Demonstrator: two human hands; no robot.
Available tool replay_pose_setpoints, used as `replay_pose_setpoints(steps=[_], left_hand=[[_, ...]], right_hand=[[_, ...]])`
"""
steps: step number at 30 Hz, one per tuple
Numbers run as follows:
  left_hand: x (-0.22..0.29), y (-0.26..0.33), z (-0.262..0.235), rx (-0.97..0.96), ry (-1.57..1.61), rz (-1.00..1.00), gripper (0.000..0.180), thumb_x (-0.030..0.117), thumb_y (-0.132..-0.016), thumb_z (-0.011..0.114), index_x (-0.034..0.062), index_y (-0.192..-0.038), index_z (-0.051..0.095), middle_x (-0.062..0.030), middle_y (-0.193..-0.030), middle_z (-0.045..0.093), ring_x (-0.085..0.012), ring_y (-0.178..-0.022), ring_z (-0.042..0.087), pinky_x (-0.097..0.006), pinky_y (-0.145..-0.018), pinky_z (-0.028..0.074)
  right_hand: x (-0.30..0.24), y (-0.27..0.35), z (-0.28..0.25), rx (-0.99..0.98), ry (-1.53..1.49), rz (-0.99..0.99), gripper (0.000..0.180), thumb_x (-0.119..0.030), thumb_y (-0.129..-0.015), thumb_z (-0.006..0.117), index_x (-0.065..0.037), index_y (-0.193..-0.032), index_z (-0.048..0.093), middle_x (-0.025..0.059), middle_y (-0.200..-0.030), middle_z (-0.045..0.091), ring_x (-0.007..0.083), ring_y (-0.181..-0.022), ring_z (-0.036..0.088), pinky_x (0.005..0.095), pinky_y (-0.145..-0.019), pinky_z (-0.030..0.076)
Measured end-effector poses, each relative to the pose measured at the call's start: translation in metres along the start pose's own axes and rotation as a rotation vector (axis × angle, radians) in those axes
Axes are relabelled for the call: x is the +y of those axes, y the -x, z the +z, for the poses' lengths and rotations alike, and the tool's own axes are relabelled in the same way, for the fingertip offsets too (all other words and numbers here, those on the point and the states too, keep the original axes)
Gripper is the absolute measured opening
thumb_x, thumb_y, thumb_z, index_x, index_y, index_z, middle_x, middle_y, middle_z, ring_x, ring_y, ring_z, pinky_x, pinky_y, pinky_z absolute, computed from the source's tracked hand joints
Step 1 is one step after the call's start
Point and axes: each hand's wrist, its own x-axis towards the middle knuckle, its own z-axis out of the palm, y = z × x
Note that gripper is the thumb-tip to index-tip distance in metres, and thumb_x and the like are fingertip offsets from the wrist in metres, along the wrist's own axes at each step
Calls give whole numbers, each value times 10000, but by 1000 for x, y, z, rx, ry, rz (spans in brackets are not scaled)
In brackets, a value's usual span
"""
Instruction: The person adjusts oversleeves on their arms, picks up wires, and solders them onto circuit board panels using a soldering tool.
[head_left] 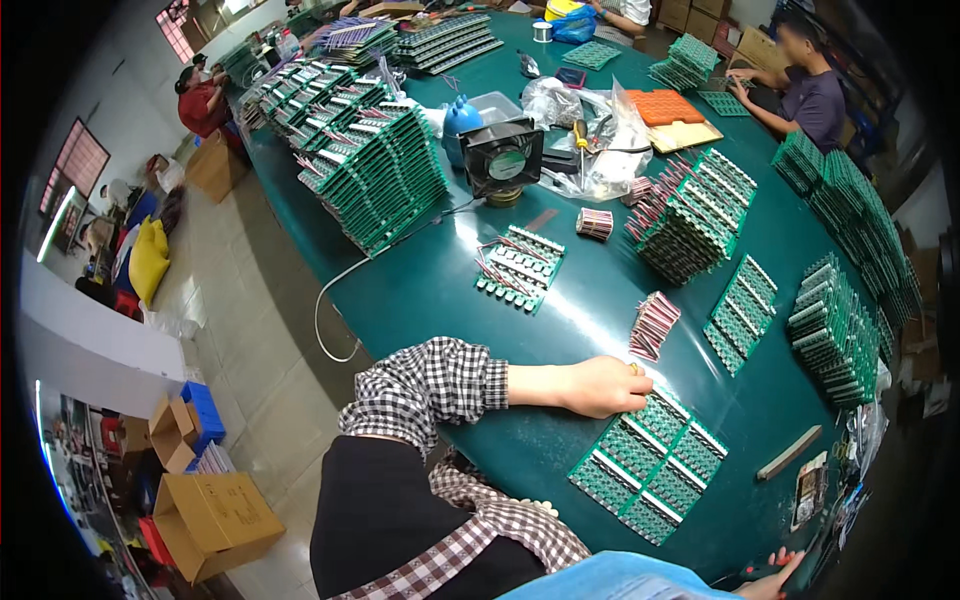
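My left hand (608,387) reaches in from the left, its fingers curled closed at the far left corner of a green circuit board panel (655,462). Whatever lies between those fingertips is hidden. The panel lies flat in front of me, with rows of small parts and white strips across it. Beyond my left hand lies a bundle of red, black and white wires (655,325). My right hand (775,580) shows only partly at the lower right edge, its fingers bent near small red bits. I cannot make out what it holds.
Another panel (740,315) lies farther right. Tall board stacks (375,180) stand at left, centre (695,220) and right (835,330). A black fan (502,158), a wired board (520,268) and a wire roll (595,223) sit mid-table. A bar (789,452) lies right. Co-workers (812,85) sit around.
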Motion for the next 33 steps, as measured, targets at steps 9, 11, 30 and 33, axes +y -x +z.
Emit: replay_pose_setpoints(steps=[9,11,30,33], left_hand=[[5,-7,5,23,-12,12,103,104,-668,544,62,-748,494,-84,-836,454,-240,-718,521,-345,-533,457],[7,-4,6,25,-13,-16,104,102,-663,544,64,-745,491,-80,-826,460,-242,-718,526,-345,-538,455],[47,-72,-32,133,1847,-1112,256,144,-858,595,30,-1084,560,-24,-916,601,-56,-756,561,-194,-702,475],[45,-74,-25,143,1946,-1169,221,151,-864,587,28,-1047,566,-16,-898,594,-43,-733,552,-166,-667,473]], right_hand=[[-6,17,-29,-154,-163,246,371,-339,-854,560,-4,-1014,568,110,-910,585,220,-774,567,326,-625,491],[-9,31,-37,-308,-325,418,384,-365,-856,554,-36,-1056,545,89,-949,575,213,-809,557,329,-642,487],[-33,166,34,-741,-812,652,461,-350,-880,488,64,-1076,436,137,-892,536,224,-738,622,317,-533,578],[-37,170,37,-731,-762,657,422,-356,-901,461,36,-1053,426,112,-851,537,198,-711,604,289,-494,558]])
